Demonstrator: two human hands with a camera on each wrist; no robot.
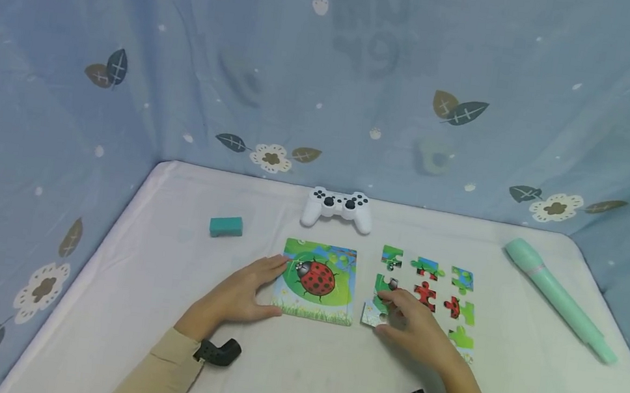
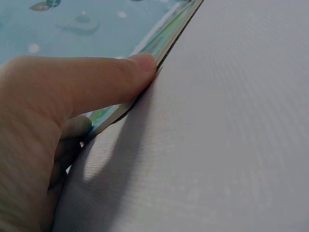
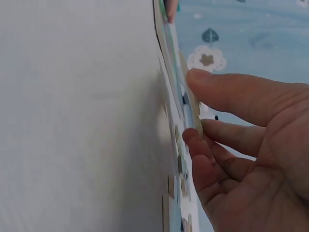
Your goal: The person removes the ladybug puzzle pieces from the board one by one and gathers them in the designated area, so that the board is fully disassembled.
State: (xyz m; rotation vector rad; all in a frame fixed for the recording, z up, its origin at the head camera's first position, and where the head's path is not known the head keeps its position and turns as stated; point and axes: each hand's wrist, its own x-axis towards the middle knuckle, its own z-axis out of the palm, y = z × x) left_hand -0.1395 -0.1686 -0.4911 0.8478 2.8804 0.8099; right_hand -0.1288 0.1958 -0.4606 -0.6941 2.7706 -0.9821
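A square ladybug puzzle board (image 1: pixel 342 298) lies flat, its picture facing up. My left hand (image 1: pixel 241 292) rests along the board's left side, thumb at the near left corner; the left wrist view shows the thumb (image 2: pixel 116 77) pressed on its edge. To the right, my right hand (image 1: pixel 416 330) pinches a pale corner puzzle piece (image 1: pixel 371 315) between thumb and fingers. Seen from the right wrist, that piece stands tilted up at the fingertips (image 3: pixel 195 79). Just beyond it lies a green puzzle piece (image 1: pixel 379 284), partly covered by the fingers.
Several loose pieces, among them a red spotted piece (image 1: pixel 425 296) and a blue-green piece (image 1: pixel 463 279), lie in rows at the right. A white game controller (image 1: pixel 339 207) sits behind the board, a teal block (image 1: pixel 226 226) at left, a mint folded umbrella-like stick (image 1: pixel 559 298) at far right.
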